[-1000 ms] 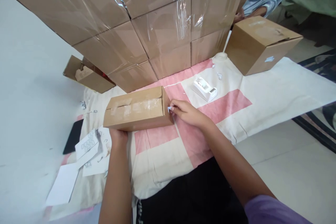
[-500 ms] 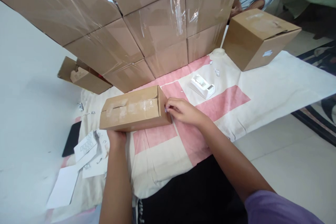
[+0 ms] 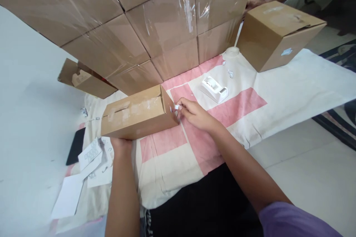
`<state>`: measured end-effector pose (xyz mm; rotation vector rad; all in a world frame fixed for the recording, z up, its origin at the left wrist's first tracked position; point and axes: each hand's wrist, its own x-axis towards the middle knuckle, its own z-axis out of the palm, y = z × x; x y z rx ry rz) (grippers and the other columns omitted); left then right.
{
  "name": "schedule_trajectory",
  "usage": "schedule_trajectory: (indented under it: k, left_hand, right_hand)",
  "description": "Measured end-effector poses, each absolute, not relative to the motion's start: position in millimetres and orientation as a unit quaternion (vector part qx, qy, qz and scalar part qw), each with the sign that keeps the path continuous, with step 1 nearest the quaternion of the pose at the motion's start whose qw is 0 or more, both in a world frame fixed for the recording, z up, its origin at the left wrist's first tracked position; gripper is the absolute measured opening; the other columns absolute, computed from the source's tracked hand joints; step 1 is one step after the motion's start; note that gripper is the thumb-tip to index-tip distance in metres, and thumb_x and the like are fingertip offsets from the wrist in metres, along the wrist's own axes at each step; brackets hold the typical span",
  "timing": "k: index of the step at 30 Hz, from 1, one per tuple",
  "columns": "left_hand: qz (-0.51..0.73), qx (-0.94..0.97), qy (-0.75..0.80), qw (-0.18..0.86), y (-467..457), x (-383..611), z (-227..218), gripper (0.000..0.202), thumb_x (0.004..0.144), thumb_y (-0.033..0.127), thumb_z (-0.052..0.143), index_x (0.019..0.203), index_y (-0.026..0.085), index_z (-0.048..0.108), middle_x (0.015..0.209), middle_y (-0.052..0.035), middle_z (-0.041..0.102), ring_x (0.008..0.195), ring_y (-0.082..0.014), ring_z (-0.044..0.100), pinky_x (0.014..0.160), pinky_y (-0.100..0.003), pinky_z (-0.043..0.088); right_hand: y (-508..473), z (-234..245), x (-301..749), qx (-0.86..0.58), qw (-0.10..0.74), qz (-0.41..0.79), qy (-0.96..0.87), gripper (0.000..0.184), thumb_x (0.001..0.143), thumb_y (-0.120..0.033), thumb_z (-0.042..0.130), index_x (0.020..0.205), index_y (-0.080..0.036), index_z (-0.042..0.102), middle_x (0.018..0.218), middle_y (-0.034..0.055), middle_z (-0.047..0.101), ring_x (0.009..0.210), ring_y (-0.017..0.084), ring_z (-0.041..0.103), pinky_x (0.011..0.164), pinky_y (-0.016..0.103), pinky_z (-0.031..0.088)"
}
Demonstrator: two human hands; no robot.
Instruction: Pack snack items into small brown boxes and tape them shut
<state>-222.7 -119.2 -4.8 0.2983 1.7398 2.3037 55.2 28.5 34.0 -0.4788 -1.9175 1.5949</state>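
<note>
A small brown cardboard box (image 3: 136, 116) with a taped top lies on the pink and cream cloth (image 3: 230, 107) in front of me. My left hand (image 3: 121, 143) holds its near side from below; the fingers are hidden under the box. My right hand (image 3: 194, 114) is at the box's right end, fingers pinched on a small white sticker (image 3: 176, 107) against that end face.
A wall of plastic-wrapped cartons (image 3: 144, 26) rises behind. A white tape dispenser (image 3: 214, 89) and a tape roll (image 3: 231, 51) lie on the cloth. A larger box (image 3: 275, 31) stands at right, another person's hand (image 3: 254, 3) behind it. Sticker sheets (image 3: 91, 159), a black phone (image 3: 75, 146) and an open small box (image 3: 83, 81) at left.
The view has shifted slightly. The box's right end has lifted and tilted a little, and my right hand stays pinched on the white sticker at that end.
</note>
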Motion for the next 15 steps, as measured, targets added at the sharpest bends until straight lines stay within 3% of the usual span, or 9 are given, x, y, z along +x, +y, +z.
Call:
schedule_trajectory:
  k: [5,15]
  left_hand:
    - [0.792,0.084,0.594,0.108,-117.7,-223.7,-5.4,0.039,0.096,0.039,0.052,0.126,0.018,0.065,0.136,-0.0075,0.066,0.127,-0.0205,0.062,0.114,-0.036,0.047]
    - [0.798,0.076,0.583,0.131,-115.7,-218.5,-0.2,0.034,0.098,0.037,0.048,0.118,0.019,0.068,0.131,-0.0066,0.069,0.122,-0.0193,0.064,0.111,-0.035,0.049]
  right_hand:
    - [27.2,37.8,53.0,-0.182,0.353,0.629,-0.668,0.012,0.101,-0.024,0.046,0.091,-0.022,0.052,0.101,0.0025,0.072,0.076,0.014,0.067,0.073,0.029,0.052]
    - [27.0,38.6,50.4,-0.203,0.345,0.667,-0.628,0.024,0.099,-0.039,0.053,0.083,-0.021,0.051,0.089,0.0028,0.075,0.064,0.012,0.068,0.063,0.026,0.05]
